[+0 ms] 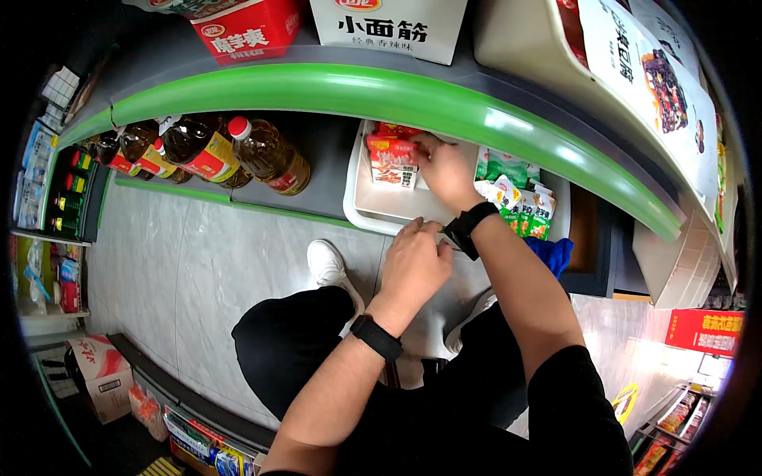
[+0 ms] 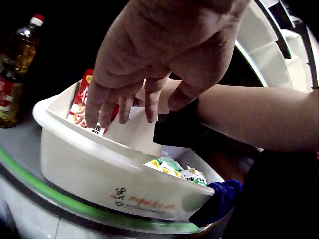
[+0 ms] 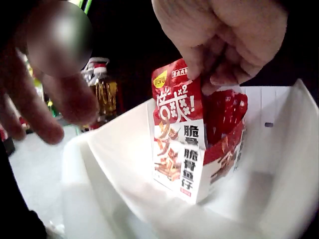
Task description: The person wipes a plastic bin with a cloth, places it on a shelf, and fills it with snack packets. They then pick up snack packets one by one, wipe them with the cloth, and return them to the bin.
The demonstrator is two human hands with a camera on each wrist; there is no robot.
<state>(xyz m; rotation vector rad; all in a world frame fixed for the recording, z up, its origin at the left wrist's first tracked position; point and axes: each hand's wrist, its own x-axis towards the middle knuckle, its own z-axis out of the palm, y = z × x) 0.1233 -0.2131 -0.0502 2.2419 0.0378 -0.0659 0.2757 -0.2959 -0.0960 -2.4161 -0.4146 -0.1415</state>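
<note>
A red-and-white snack box stands in the left part of a white plastic bin on the low shelf. My right hand pinches the top edge of this box at its right corner. In the right wrist view, red packets show inside the open top of the box, behind its tall front panel. My left hand hovers at the bin's front rim with loosely bent fingers, holding nothing. From the left wrist, its fingers hang over the rim in front of the box.
Green-and-white snack packets fill the bin's right part. A blue cloth hangs at its right front corner. Bottles of oil stand left of the bin. Overhead, a green-edged shelf carries snack boxes and curves across above my hands.
</note>
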